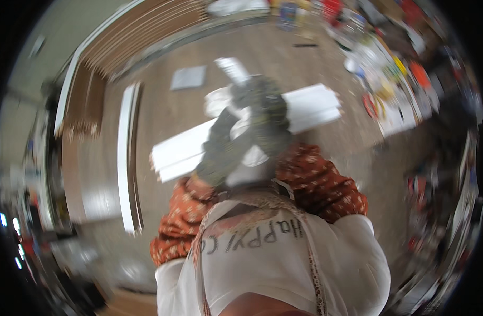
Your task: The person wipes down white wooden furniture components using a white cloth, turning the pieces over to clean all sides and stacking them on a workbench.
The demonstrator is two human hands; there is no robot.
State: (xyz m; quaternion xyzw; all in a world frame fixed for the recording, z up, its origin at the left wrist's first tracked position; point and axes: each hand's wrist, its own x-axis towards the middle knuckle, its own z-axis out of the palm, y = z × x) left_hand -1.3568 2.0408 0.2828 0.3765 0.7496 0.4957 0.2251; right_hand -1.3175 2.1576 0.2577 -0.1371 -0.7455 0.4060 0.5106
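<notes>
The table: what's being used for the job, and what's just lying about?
Seems part of the job:
- left hand and right hand, both in gloves
- white strips under the hands
- blurry white thing by the hands; I can't tell what

Seems just lying about:
- grey square
- dark stick
- jumble on the right

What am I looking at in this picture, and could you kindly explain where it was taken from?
There is no machine here, just a person wearing dark gloves. The picture comes from a wide fisheye camera on their head, looking down, so straight edges appear bent. The left hand and right hand are close together over the middle of some white strips; blur hides exactly what each grips. On the table there is also a gray square, with a long white strip to its left.
</notes>
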